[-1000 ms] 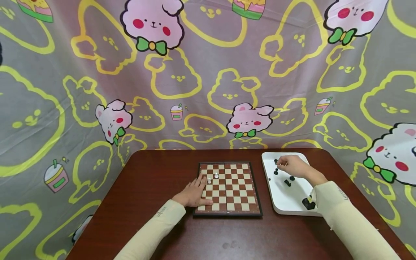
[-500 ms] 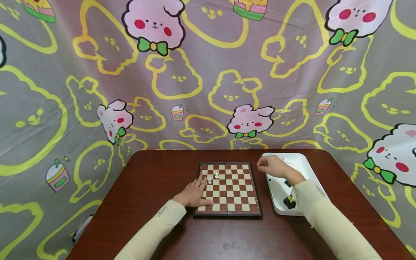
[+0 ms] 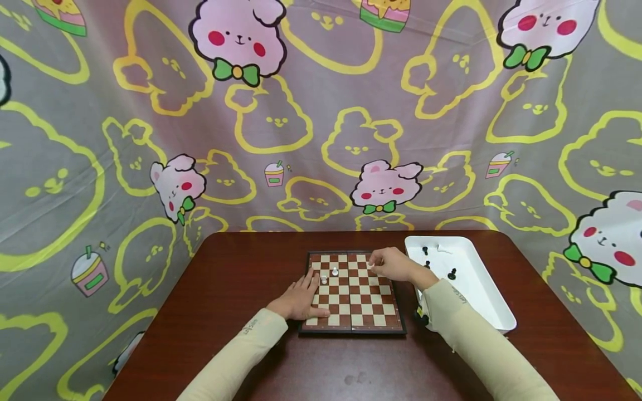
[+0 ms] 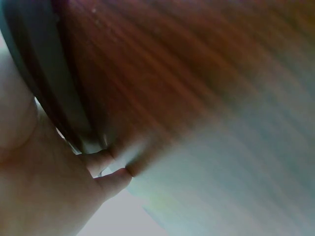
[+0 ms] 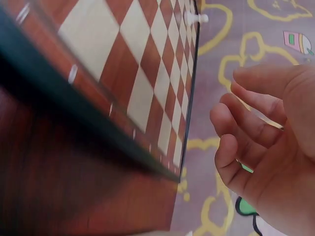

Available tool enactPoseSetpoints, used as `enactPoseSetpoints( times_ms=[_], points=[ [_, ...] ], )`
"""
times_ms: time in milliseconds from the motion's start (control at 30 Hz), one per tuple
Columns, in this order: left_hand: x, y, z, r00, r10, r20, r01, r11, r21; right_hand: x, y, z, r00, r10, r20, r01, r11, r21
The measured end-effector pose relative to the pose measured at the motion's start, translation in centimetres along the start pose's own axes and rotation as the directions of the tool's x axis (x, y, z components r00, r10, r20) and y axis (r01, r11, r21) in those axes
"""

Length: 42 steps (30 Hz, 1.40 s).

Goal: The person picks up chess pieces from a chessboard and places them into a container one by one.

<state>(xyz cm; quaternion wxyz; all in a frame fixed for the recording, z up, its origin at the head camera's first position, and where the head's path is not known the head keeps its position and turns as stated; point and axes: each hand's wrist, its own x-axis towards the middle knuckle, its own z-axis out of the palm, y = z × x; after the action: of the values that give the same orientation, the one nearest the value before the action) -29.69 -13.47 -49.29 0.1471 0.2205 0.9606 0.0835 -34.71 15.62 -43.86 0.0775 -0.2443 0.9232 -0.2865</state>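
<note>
My left hand (image 3: 296, 298) lies with fingers spread on the left edge of a brown-and-cream chessboard (image 3: 362, 289); the left wrist view shows part of the hand at the board's dark rim (image 4: 74, 98). Near the spread fingers stand two white chess pieces (image 3: 335, 272), one further left (image 3: 324, 279). My right hand (image 3: 393, 264) hovers above the board's far right part, thumb and forefinger close together. In the right wrist view the fingers (image 5: 231, 152) are bent, and whatever may lie between the tips is hidden. One white piece (image 5: 196, 18) shows on the board there.
Right of the board stands a white tray (image 3: 481, 289). Several black chess pieces lie in it, one of them a black piece (image 3: 452, 274) near its middle. A printed cloth (image 3: 311, 133) hangs behind the brown table (image 3: 241, 267).
My right hand has moved left from above the tray to above the board, uncovering black pieces in the tray. The left hand stays on the board's left edge.
</note>
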Motion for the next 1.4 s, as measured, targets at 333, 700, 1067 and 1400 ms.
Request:
enactPoseSetpoints(
  times_ms=[333,700,1067,1400],
  points=[
    [0.0,-0.1,0.2,1.000,0.005,-0.020,-0.005,1.000,0.027,1.9,-2.0,1.8,0.999,-0.034,0.034,0.034,0.999,-0.002],
    [-0.1,0.1,0.0,1.000,0.002,-0.016,-0.002,1.000,0.023,3.7,-3.2,3.7,0.997,-0.056,0.046,0.058,0.997,-0.051],
    [0.0,-0.1,0.2,1.000,0.004,-0.013,-0.003,1.000,0.028,4.9,-4.1,5.0,0.994,-0.036,0.106,0.040,0.999,-0.028],
    [-0.1,0.0,0.0,1.000,0.007,-0.012,-0.007,1.000,0.017,5.5,-4.5,6.0,0.988,-0.088,0.125,0.101,0.989,-0.105]
  ],
)
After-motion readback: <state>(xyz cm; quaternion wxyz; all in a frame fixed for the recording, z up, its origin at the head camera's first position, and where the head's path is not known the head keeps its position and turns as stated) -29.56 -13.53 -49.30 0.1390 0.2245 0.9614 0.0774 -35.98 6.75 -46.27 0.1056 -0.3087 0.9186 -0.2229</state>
